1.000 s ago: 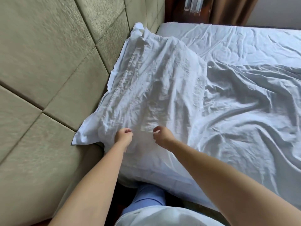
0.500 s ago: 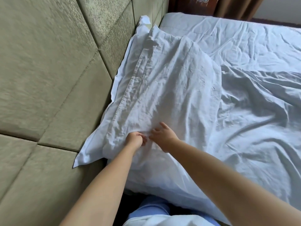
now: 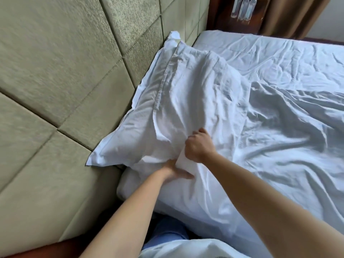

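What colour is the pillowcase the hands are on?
The pillowcase is plain white, with no pattern; the head view shows it best.

The pillowcase (image 3: 186,101) is creased matt cloth, the headboard (image 3: 55,71) coarse-woven fabric.

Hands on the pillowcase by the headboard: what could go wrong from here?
The right hand grips only a bunched fold of the pillowcase; it could slip or crease further. The left hand works with fingers hidden under the fabric, so the tuck may end uneven.
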A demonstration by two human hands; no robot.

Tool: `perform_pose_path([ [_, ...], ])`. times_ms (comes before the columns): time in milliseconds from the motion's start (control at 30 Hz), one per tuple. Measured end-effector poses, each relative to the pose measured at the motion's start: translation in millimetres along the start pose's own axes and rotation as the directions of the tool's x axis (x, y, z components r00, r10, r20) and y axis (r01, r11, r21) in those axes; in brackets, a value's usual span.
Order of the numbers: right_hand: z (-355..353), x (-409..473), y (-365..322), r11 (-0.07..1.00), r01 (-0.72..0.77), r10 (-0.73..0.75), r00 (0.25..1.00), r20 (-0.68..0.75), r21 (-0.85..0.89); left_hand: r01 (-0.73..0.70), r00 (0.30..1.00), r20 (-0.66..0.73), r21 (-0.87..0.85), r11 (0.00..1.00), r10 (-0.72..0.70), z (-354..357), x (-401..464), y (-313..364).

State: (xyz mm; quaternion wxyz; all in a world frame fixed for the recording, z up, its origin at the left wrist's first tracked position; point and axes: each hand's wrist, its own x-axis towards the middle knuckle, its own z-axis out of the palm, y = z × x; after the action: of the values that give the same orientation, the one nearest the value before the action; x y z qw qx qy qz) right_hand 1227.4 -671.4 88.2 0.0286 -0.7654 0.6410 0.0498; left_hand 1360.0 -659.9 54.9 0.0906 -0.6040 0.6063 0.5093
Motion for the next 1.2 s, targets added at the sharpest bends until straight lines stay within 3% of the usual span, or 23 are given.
perform_pose_path([
  [100, -9.1, -20.3, 18.7, 0.994, -0.009, 0.032, 0.980, -0.196, 0.112, -0.030, 0.993, -0.113, -0.010, 1.000, 0.029, 8.2, -20.2, 19.0],
  [233, -28.7, -40.2, 42.0, 0.984, -0.085, 0.100, 0.991, -0.091, 0.159, 0.000, 0.998, 0.055, -0.106, 0.994, 0.006, 16.7, -55.0, 46.2],
  [333, -28.8, -54.5, 50.9, 0.946, -0.228, 0.240, 0.970, -0.026, 0.231, 0.109, 0.971, 0.224, -0.105, 0.988, -0.083, 26.9, -79.0, 59.2],
  [433, -19.5, -62.2, 47.1, 0.874, -0.421, 0.398, 0.907, 0.139, 0.243, 0.160, 0.930, 0.344, -0.056, 0.986, -0.132, 42.5, -70.9, 52.3],
  [567, -7.3, -63.9, 33.1, 0.773, -0.566, 0.500, 0.821, 0.274, 0.286, 0.178, 0.923, 0.360, -0.084, 0.980, -0.136, 46.7, -76.5, 44.6],
  [667, -0.8, -54.6, 22.2, 0.753, -0.622, 0.546, 0.772, 0.326, 0.214, 0.156, 0.932, 0.350, -0.137, 0.978, -0.100, 37.3, -79.3, 36.1],
  [833, 7.1, -37.9, 11.7, 0.751, -0.647, 0.584, 0.744, 0.325, 0.132, 0.151, 0.893, 0.447, -0.190, 0.970, -0.052, 20.6, -68.6, 20.1],
  [900, 7.7, -32.7, 12.6, 0.748, -0.641, 0.578, 0.757, 0.306, 0.172, 0.133, 0.887, 0.460, -0.182, 0.974, -0.035, 15.6, -68.3, 20.3],
  [1033, -3.0, -22.4, 21.0, 0.682, -0.623, 0.622, 0.770, 0.145, 0.382, 0.129, 0.934, 0.356, -0.286, 0.950, -0.020, 4.6, -57.9, 13.7],
  [1133, -19.5, -10.6, 15.2, 0.713, -0.538, 0.612, 0.791, -0.023, 0.449, 0.079, 0.988, 0.150, -0.365, 0.928, -0.025, -1.9, -47.6, 9.8],
  [1200, -26.3, -2.1, 8.2, 0.736, -0.485, 0.580, 0.812, -0.070, 0.472, 0.070, 0.994, 0.102, -0.335, 0.939, -0.038, -4.3, -44.1, 8.1],
])
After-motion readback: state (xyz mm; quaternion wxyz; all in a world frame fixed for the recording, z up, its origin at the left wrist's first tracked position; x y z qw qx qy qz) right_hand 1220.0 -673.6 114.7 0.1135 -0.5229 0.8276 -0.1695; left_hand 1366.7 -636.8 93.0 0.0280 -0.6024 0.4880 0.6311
